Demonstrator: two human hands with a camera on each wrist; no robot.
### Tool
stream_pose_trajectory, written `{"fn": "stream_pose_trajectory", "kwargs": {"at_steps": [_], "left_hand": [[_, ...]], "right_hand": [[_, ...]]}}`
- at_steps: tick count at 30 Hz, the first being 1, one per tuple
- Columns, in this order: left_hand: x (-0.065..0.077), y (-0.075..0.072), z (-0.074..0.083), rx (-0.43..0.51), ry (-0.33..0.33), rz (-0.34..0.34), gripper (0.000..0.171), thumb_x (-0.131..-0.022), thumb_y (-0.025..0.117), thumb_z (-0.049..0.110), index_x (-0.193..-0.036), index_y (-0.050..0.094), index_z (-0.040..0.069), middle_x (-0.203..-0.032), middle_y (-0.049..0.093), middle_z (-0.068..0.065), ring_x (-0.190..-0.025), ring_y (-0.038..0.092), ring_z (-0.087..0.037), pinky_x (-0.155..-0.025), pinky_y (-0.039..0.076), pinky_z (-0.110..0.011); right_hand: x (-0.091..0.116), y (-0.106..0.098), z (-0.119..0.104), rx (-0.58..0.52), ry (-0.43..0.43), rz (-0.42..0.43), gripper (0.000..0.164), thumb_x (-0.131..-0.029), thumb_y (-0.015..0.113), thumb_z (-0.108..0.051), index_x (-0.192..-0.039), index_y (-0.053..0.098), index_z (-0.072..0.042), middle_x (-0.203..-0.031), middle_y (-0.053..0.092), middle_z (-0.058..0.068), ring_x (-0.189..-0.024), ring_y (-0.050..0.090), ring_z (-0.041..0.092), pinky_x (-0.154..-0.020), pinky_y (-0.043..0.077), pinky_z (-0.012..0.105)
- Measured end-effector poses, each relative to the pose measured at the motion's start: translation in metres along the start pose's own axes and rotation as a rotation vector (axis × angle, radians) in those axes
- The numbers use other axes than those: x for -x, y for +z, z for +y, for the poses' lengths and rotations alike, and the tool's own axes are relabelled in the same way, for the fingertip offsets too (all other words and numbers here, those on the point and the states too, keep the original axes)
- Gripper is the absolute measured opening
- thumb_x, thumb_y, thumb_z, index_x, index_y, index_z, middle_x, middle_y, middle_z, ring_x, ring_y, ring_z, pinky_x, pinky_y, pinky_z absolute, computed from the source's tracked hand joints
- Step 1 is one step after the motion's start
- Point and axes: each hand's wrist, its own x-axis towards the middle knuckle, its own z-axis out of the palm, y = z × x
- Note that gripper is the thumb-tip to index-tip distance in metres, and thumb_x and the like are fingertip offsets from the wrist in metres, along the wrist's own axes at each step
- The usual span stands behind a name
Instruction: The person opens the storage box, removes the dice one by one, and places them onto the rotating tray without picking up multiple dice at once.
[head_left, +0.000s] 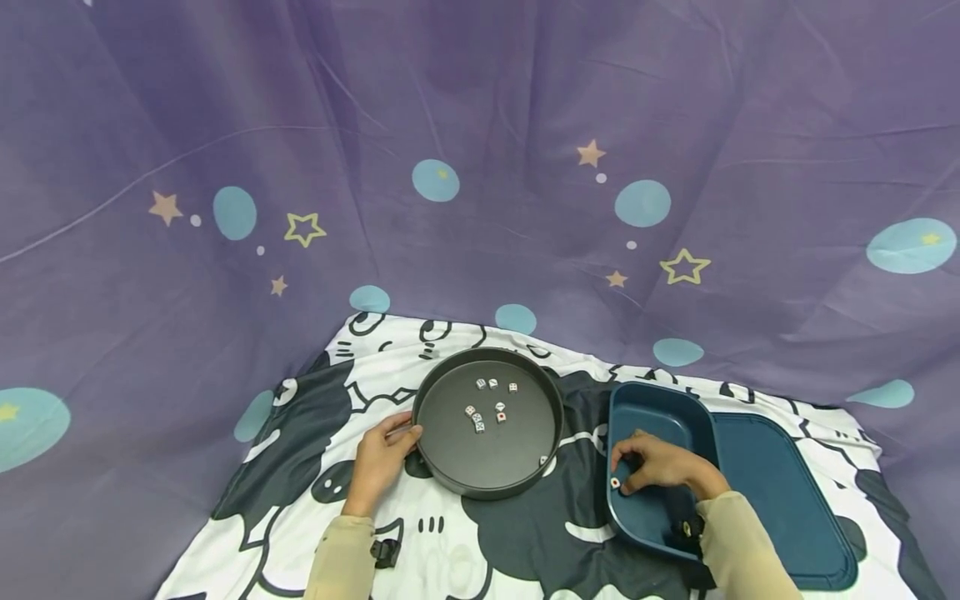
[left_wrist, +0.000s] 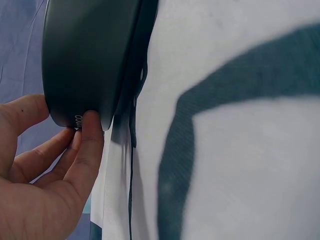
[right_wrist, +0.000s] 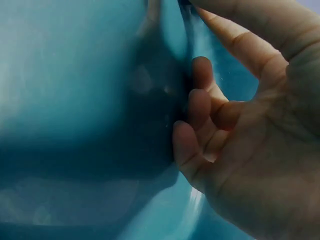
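A round dark pan (head_left: pixel 487 472) with a raised wall has several small white dice inside, most near the middle and one die (head_left: pixel 543 460) by the right wall. My left hand (head_left: pixel 381 461) grips its left edge. In the left wrist view, the thumb is at the rim and the fingers (left_wrist: pixel 90 137) press the outer wall. Inside a deep blue rectangular container (head_left: pixel 663 400), my right hand (head_left: pixel 660 465) pinches a white die (head_left: pixel 615 482) with a red pip between thumb and forefinger. Its other fingers (right_wrist: pixel 186 142) are curled in the right wrist view, where the die is hidden.
A flat blue lid (head_left: pixel 780 492) lies to the right of the container, partly under it. A cloth (head_left: pixel 442 542) with black and white cartoon figures covers the table. Behind hangs a purple curtain (head_left: pixel 480 242) with stars and blue spots.
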Motion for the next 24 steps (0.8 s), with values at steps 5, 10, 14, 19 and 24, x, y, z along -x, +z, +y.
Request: {"fn": "stream_pose_trajectory", "kwargs": {"at_steps": [5, 10, 14, 19, 24], "left_hand": [[-0.0002, 0.0008, -0.0009, 0.003, -0.002, 0.001, 0.035, -0.094, 0.072, 0.012, -0.125, 0.067, -0.002, -0.122, 0.067, -0.019, -0.108, 0.068, -0.028, -0.082, 0.059, -0.025], [-0.0007, 0.0014, -0.0017, 0.009, -0.005, 0.005, 0.035, -0.094, 0.072, 0.012, -0.125, 0.067, -0.002, -0.122, 0.067, -0.019, -0.108, 0.068, -0.028, -0.082, 0.059, -0.024], [-0.0007, 0.0014, -0.0014, 0.015, -0.011, 0.006, 0.035, -0.094, 0.072, 0.012, -0.125, 0.066, -0.002, -0.122, 0.067, -0.019, -0.109, 0.068, -0.028, -0.082, 0.059, -0.024], [-0.0011, 0.0015, -0.0022, 0.013, -0.010, 0.007, 0.035, -0.094, 0.072, 0.012, -0.125, 0.066, -0.001, -0.121, 0.067, -0.019, -0.108, 0.068, -0.028, -0.082, 0.059, -0.024], [-0.0016, 0.0016, -0.0022, -0.001, -0.016, 0.006, 0.035, -0.094, 0.072, 0.013, -0.126, 0.066, -0.001, -0.123, 0.067, -0.019, -0.109, 0.068, -0.028, -0.082, 0.059, -0.024]], "right_hand": [[-0.0005, 0.0035, 0.0007, 0.039, -0.027, 0.033, 0.026, -0.069, 0.089, -0.016, -0.088, 0.071, -0.018, -0.089, 0.048, 0.004, -0.083, 0.039, 0.017, -0.069, 0.035, 0.028], [-0.0010, 0.0041, 0.0000, 0.044, -0.052, 0.050, 0.025, -0.069, 0.090, -0.017, -0.086, 0.072, -0.019, -0.088, 0.049, 0.003, -0.083, 0.039, 0.017, -0.068, 0.035, 0.028], [-0.0011, 0.0026, -0.0009, 0.051, -0.055, 0.047, 0.023, -0.071, 0.089, -0.018, -0.086, 0.072, -0.020, -0.088, 0.049, 0.003, -0.083, 0.040, 0.017, -0.068, 0.035, 0.028], [-0.0004, 0.0013, 0.0012, 0.054, -0.053, 0.037, 0.021, -0.074, 0.087, -0.018, -0.087, 0.072, -0.019, -0.088, 0.050, 0.005, -0.082, 0.040, 0.017, -0.068, 0.035, 0.028], [-0.0001, 0.0005, 0.0022, 0.033, -0.040, 0.033, 0.020, -0.074, 0.087, -0.018, -0.088, 0.072, -0.017, -0.088, 0.049, 0.006, -0.081, 0.040, 0.018, -0.067, 0.035, 0.028]]}}
